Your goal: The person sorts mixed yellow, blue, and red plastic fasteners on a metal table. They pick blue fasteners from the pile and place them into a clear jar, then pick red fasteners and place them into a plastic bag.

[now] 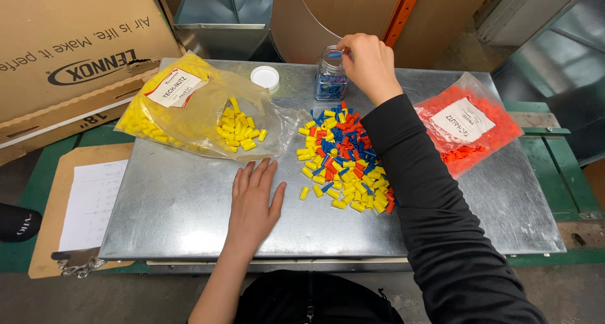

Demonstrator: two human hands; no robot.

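**A:** Right hand (370,62) is up at the mouth of the clear jar (331,73), fingers pinched together around a small blue connector (334,55) right over the opening. How many jars do you see?

**B:** One jar, standing upright at the far side of the metal sheet (189,217), with blue pieces piled inside; too many and too small to count. One white lid (265,77) lies off it, well to its left.

**A:** And the left hand (253,201)?

**B:** Flat on the sheet, palm down, fingers spread and holding nothing. It sits just left of the mixed pile (343,157).

**A:** That pile is the main event: yellow, blue and red connectors heaped together in front of the jar, between the two arms. Far too many to count one by one. Yellow dominates the near edge, blue and red cluster toward the middle and the far end.

**B:** Bags: two. One clear bag of yellow connectors (189,110) at the far left, mouth open, a spill of yellow pieces at its opening. One bag of orange-red connectors (469,125) at the right, beside the black sleeve (435,192).

**A:** Off the sheet: one clipboard (82,201) with a sheet of paper at the left, one big cardboard box (69,47) behind it.
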